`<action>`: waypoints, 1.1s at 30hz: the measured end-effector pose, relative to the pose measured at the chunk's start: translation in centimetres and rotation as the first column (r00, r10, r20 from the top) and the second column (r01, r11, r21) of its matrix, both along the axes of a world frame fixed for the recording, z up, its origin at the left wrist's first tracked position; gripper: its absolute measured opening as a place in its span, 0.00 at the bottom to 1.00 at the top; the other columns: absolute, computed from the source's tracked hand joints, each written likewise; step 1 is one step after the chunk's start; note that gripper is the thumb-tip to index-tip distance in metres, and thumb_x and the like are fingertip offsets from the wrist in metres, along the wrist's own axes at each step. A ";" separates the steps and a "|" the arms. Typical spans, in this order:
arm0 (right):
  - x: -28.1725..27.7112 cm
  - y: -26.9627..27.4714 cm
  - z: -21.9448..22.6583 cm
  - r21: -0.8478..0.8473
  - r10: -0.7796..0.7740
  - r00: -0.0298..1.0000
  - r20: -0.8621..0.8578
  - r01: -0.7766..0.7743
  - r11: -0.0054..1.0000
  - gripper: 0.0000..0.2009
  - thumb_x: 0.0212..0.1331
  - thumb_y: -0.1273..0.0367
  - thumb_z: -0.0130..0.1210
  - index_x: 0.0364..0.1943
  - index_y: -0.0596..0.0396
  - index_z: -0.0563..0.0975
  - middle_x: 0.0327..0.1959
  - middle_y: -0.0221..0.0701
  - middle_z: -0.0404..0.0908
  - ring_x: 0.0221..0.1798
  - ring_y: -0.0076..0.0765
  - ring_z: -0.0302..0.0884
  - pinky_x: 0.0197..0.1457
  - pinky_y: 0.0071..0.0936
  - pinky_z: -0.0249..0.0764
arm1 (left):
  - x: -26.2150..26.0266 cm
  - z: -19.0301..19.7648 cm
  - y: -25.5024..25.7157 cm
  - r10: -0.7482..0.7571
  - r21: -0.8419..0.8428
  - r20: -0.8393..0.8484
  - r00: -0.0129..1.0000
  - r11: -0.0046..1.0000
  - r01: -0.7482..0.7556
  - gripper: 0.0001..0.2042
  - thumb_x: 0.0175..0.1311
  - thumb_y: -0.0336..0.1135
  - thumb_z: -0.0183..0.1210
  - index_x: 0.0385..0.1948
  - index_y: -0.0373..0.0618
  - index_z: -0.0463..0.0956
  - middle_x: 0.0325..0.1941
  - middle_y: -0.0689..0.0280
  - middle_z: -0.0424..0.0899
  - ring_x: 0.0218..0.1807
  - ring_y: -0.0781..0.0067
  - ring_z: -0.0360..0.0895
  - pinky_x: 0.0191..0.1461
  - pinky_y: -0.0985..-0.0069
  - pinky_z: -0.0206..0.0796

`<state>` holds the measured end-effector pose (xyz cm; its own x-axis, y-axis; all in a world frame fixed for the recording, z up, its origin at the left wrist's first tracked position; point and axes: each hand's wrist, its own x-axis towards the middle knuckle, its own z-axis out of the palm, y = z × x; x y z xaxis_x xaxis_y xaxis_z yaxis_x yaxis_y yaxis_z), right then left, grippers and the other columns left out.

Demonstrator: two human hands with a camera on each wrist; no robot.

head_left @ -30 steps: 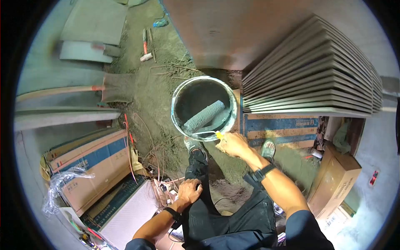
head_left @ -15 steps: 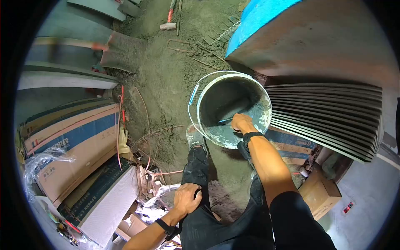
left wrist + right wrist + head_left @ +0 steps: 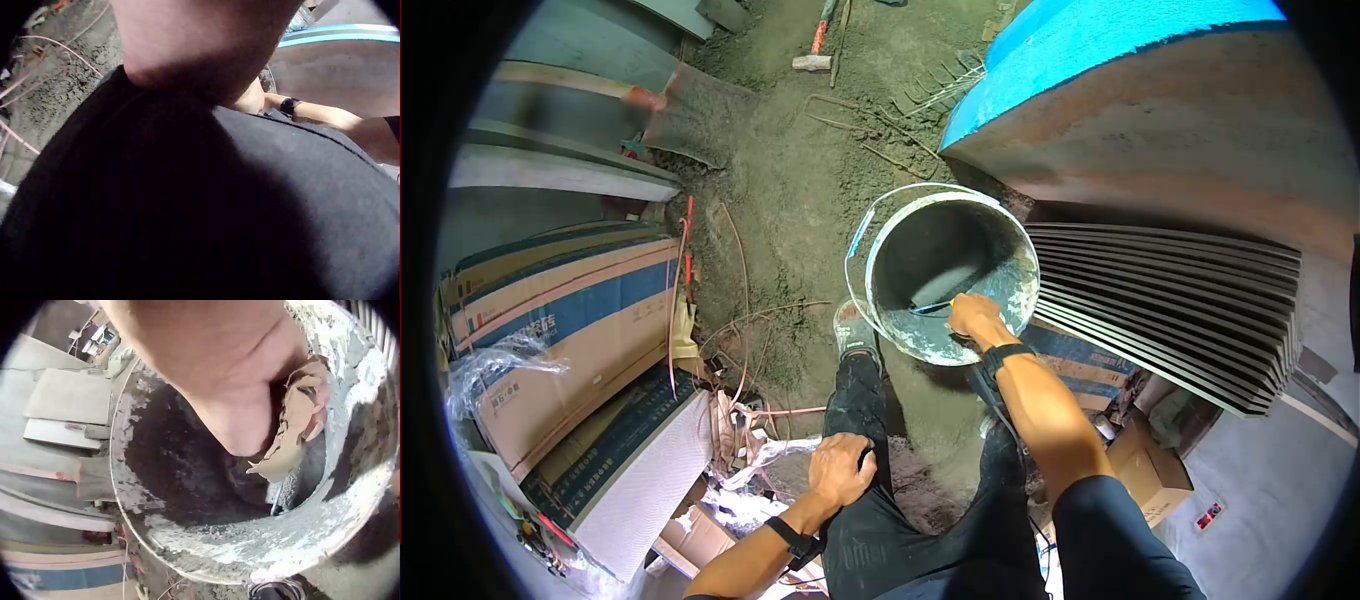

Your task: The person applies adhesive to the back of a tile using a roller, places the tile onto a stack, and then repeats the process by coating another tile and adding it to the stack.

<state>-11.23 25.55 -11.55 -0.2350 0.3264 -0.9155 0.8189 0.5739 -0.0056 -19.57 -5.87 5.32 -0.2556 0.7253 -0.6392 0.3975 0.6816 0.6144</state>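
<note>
My right hand (image 3: 977, 318) reaches into a white bucket (image 3: 940, 351) smeared with grey slurry and grips the handle of a paint roller. In the head view the roller's thin metal rod (image 3: 930, 307) runs left from the fist, deep in the bucket. The right wrist view has torn brown paper or cardboard (image 3: 284, 453) at the fingers, with part of the pale grey roller (image 3: 289, 490) just past it. My left hand (image 3: 840, 468) rests on the left thigh near the knee, holding nothing. In the left wrist view, dark trousers (image 3: 269, 169) fill most of the picture.
Stacked thin panels (image 3: 1160, 300) stand close on the bucket's right, below a blue-edged board (image 3: 1100, 60). Long cardboard boxes (image 3: 580, 340) lean at left, beside thin pinkish tubing (image 3: 745, 260). Farther off on the rough floor lie a hammer (image 3: 812, 62) and bent rods (image 3: 840, 110).
My right hand has gone from the bucket's rim down inside it, taking the roller lower. The head view has shifted, bringing the blue-edged board in. My left hand stays on the thigh.
</note>
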 end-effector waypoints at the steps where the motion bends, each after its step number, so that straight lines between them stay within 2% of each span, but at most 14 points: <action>1: 0.0 0.0 -1.3 0.010 -0.013 1.000 0.010 0.013 1.000 0.17 0.58 0.64 0.54 0.48 0.55 0.83 0.52 0.43 0.82 0.57 0.51 0.79 0.57 0.41 0.76 | 0.1 -0.2 -0.2 -0.016 0.012 -0.014 1.000 1.000 0.016 0.11 0.55 0.38 0.55 0.33 0.43 0.80 0.35 0.56 0.83 0.44 0.52 0.79 0.52 0.59 0.68; 4: -0.3 -0.7 -4.0 0.034 0.014 0.999 -0.047 -0.013 0.999 0.17 0.56 0.63 0.56 0.47 0.58 0.82 0.49 0.44 0.83 0.54 0.52 0.81 0.56 0.41 0.77 | 0.3 -0.7 -0.7 -0.012 -0.007 0.007 1.000 1.000 0.012 0.11 0.55 0.39 0.55 0.33 0.43 0.80 0.35 0.56 0.83 0.44 0.52 0.79 0.52 0.59 0.68; 6: -0.1 -1.6 -4.2 0.155 -0.075 0.969 -0.234 0.113 0.981 0.13 0.55 0.67 0.55 0.40 0.61 0.83 0.44 0.46 0.85 0.49 0.52 0.83 0.54 0.42 0.77 | 0.4 -0.8 -0.8 -0.016 -0.016 0.015 1.000 1.000 0.017 0.11 0.55 0.39 0.55 0.33 0.43 0.80 0.36 0.55 0.83 0.44 0.51 0.79 0.52 0.59 0.68; 7: 0.1 -2.0 -3.6 0.172 -0.062 0.965 -0.255 0.109 0.979 0.12 0.54 0.68 0.55 0.38 0.62 0.82 0.41 0.47 0.85 0.46 0.52 0.84 0.51 0.43 0.78 | 0.3 -0.7 -0.7 -0.011 -0.020 0.020 1.000 1.000 0.011 0.11 0.55 0.39 0.55 0.33 0.42 0.80 0.36 0.55 0.83 0.44 0.51 0.79 0.52 0.59 0.68; 12: 1.2 -1.2 0.4 0.123 -0.068 0.972 -0.226 0.098 0.988 0.14 0.53 0.67 0.58 0.41 0.61 0.82 0.43 0.48 0.84 0.49 0.52 0.83 0.53 0.42 0.78 | 0.2 -0.4 0.1 -0.003 0.020 -0.007 1.000 1.000 0.003 0.12 0.55 0.39 0.53 0.32 0.43 0.80 0.35 0.56 0.83 0.42 0.51 0.79 0.49 0.58 0.68; 14: 0.9 -0.5 1.7 0.053 -0.037 0.990 -0.137 0.044 0.998 0.15 0.52 0.67 0.59 0.43 0.58 0.83 0.47 0.46 0.84 0.53 0.50 0.82 0.55 0.40 0.77 | 0.2 -0.4 0.3 -0.016 0.010 -0.020 1.000 1.000 0.016 0.11 0.55 0.39 0.54 0.32 0.43 0.80 0.35 0.56 0.83 0.42 0.51 0.79 0.49 0.58 0.68; 15: 0.6 -0.2 1.1 0.028 -0.041 0.998 -0.051 0.043 0.999 0.15 0.53 0.67 0.57 0.43 0.56 0.84 0.49 0.45 0.83 0.56 0.49 0.80 0.57 0.38 0.76 | 0.1 -0.4 0.4 -0.023 0.015 -0.023 0.999 1.000 0.023 0.11 0.55 0.39 0.54 0.32 0.43 0.80 0.34 0.57 0.83 0.42 0.51 0.79 0.49 0.58 0.68; 18: -0.3 -0.1 -1.9 0.031 -0.020 1.000 -0.019 0.021 0.999 0.14 0.55 0.66 0.56 0.43 0.56 0.84 0.49 0.45 0.83 0.55 0.48 0.81 0.57 0.38 0.76 | 0.0 -0.5 0.0 -0.039 0.003 -0.018 0.999 0.999 0.039 0.11 0.55 0.39 0.54 0.32 0.43 0.80 0.34 0.56 0.83 0.42 0.51 0.78 0.50 0.58 0.68; 20: -0.5 -0.8 -4.2 0.043 0.005 0.995 -0.098 -0.001 0.999 0.13 0.55 0.66 0.56 0.41 0.56 0.85 0.48 0.44 0.84 0.52 0.50 0.82 0.55 0.40 0.78 | -0.3 -0.9 -0.2 -0.047 -0.014 -0.007 0.999 0.999 0.047 0.12 0.55 0.40 0.54 0.32 0.43 0.80 0.35 0.55 0.83 0.43 0.51 0.78 0.50 0.58 0.68; 22: -0.7 -1.8 -4.8 0.160 -0.098 0.968 -0.229 0.137 0.978 0.13 0.55 0.66 0.57 0.39 0.58 0.84 0.46 0.43 0.85 0.50 0.51 0.83 0.52 0.42 0.78 | -0.5 -0.9 -0.2 -0.050 -0.039 0.017 0.999 0.998 0.050 0.11 0.55 0.40 0.54 0.32 0.43 0.80 0.35 0.55 0.83 0.43 0.51 0.78 0.50 0.58 0.68; 26: 1.5 -2.5 -2.2 0.139 -0.149 0.946 -0.289 0.196 0.971 0.17 0.52 0.61 0.62 0.39 0.62 0.81 0.40 0.49 0.84 0.46 0.54 0.83 0.49 0.45 0.78 | 0.1 -0.9 -0.1 -0.057 0.011 -0.027 0.998 0.998 0.058 0.11 0.56 0.39 0.53 0.32 0.43 0.80 0.34 0.56 0.83 0.42 0.51 0.78 0.50 0.58 0.68; 28: 2.8 -2.7 0.7 0.171 -0.116 0.936 -0.332 0.181 0.968 0.17 0.52 0.61 0.61 0.38 0.63 0.80 0.38 0.50 0.84 0.44 0.56 0.83 0.47 0.47 0.78 | 0.6 -0.5 0.3 -0.053 0.023 -0.044 0.998 0.998 0.054 0.11 0.56 0.39 0.53 0.32 0.43 0.79 0.33 0.56 0.83 0.41 0.51 0.79 0.50 0.58 0.68; 31: 4.8 -3.2 6.8 0.089 -0.140 0.891 -0.431 0.197 0.976 0.17 0.53 0.62 0.58 0.37 0.65 0.78 0.32 0.53 0.83 0.38 0.59 0.83 0.43 0.50 0.77 | 1.8 0.0 0.5 -0.081 0.002 -0.061 0.995 0.997 0.082 0.11 0.56 0.40 0.53 0.31 0.42 0.79 0.33 0.55 0.83 0.41 0.52 0.78 0.50 0.57 0.68; 33: 5.8 -3.5 8.9 0.100 -0.131 0.891 -0.434 0.192 0.976 0.17 0.54 0.62 0.57 0.37 0.66 0.77 0.32 0.53 0.83 0.37 0.59 0.83 0.42 0.50 0.77 | 2.9 -0.1 0.6 -0.095 -0.011 -0.078 0.992 0.996 0.094 0.12 0.57 0.41 0.53 0.32 0.42 0.79 0.34 0.55 0.83 0.42 0.52 0.78 0.51 0.57 0.68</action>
